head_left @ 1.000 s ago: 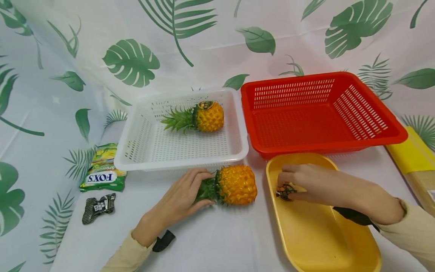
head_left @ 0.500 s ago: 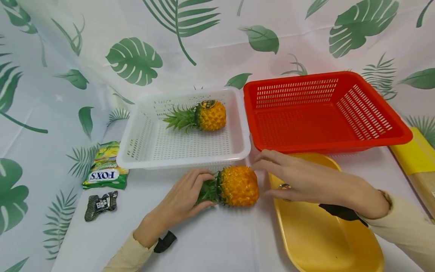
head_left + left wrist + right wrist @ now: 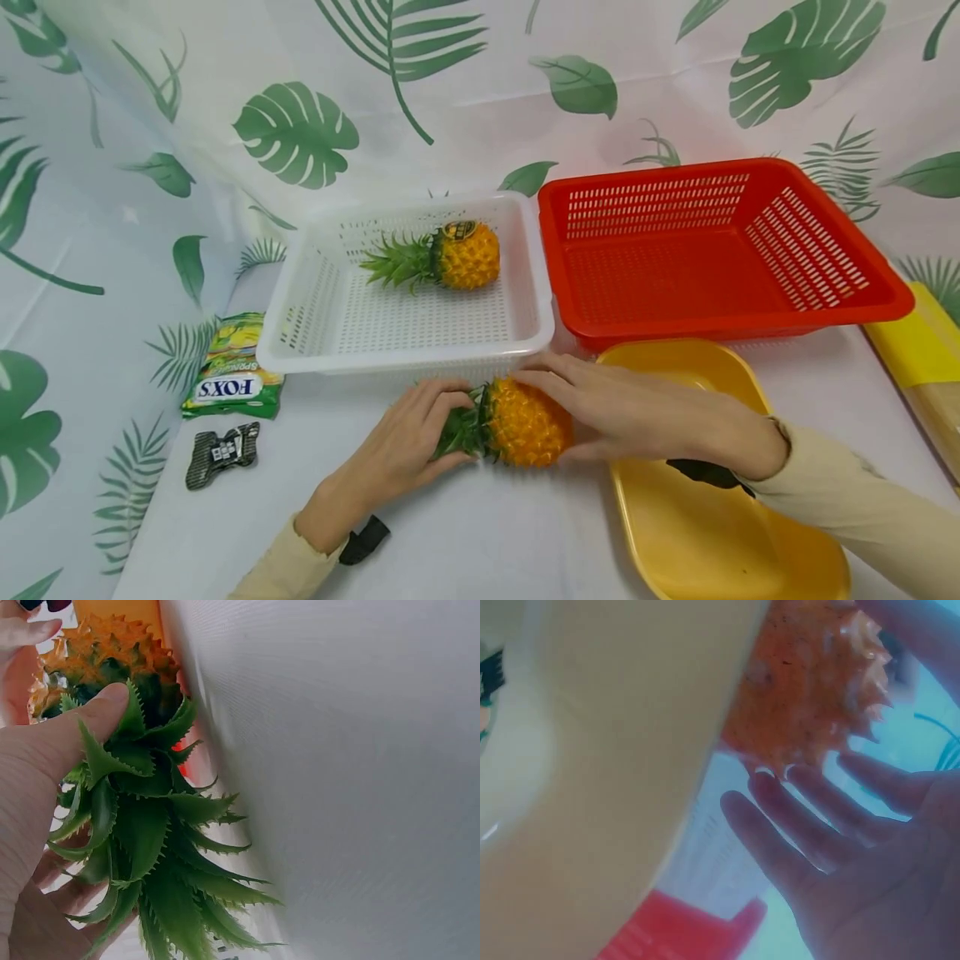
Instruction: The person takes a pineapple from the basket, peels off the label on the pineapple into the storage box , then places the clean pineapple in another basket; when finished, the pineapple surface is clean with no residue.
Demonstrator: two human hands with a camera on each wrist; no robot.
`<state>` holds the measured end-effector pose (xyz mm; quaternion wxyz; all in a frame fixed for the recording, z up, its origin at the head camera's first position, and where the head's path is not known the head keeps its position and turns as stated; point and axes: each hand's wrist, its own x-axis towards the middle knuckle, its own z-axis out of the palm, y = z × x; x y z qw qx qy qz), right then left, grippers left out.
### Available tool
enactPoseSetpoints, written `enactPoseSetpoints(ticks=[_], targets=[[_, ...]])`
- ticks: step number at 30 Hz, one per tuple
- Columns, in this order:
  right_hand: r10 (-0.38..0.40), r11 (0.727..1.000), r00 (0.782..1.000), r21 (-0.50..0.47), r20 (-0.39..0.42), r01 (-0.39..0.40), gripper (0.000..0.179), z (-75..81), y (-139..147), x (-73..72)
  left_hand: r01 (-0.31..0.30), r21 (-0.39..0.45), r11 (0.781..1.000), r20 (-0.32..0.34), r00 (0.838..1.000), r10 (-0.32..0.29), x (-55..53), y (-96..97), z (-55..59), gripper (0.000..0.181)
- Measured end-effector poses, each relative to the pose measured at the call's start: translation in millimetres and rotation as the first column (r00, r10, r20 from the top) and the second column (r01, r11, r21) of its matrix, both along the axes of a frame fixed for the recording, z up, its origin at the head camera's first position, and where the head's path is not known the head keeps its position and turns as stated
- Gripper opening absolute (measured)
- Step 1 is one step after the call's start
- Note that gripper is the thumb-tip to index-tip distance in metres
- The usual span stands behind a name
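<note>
An orange pineapple with a green crown (image 3: 528, 427) lies sideways on the white-covered table. My left hand (image 3: 403, 435) grips its crown, the thumb across the leaves (image 3: 154, 817) and the fingers behind them in the left wrist view. At the fruit's rounded end is my right hand (image 3: 633, 410), fingers over the far side and thumb on the near side. In the right wrist view its fingers (image 3: 791, 829) are extended, fingertips right at the spiky skin. A second pineapple (image 3: 468, 258), bearing a dark label, rests in the white basket (image 3: 405, 361) behind.
A yellow tray (image 3: 712, 533) stands under my right forearm; a small dark-patterned piece (image 3: 489, 675) shows in it. Behind is a red basket (image 3: 675, 287). A FOX'S bag (image 3: 228, 379) and a black wrapped item (image 3: 222, 454) lie left, a yellow-and-brown package (image 3: 918, 350) right.
My right hand has moved left out of the yellow tray to the pineapple's rounded end. The pineapple has tilted slightly. My left hand has stayed on the crown.
</note>
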<state>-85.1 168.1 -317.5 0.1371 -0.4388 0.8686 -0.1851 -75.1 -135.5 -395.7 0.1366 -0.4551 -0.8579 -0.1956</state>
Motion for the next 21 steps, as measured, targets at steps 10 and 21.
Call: enactPoseSetpoints(ticks=[10, 21], targets=[[0.01, 1.0, 1.0, -0.013, 0.022, -0.01, 0.095, -8.1, -10.5, -2.2, -0.008, 0.005, 1.0, 0.027, 1.0, 0.008, 2.8, -0.4, 0.3, 0.064], [0.014, 0.999, 0.999, -0.053, 0.032, -0.012, 0.095, -14.2, -18.2, -3.2, -0.023, 0.014, 1.0, 0.06, 0.998, 0.022, 3.5, -0.1, -0.2, 0.064]])
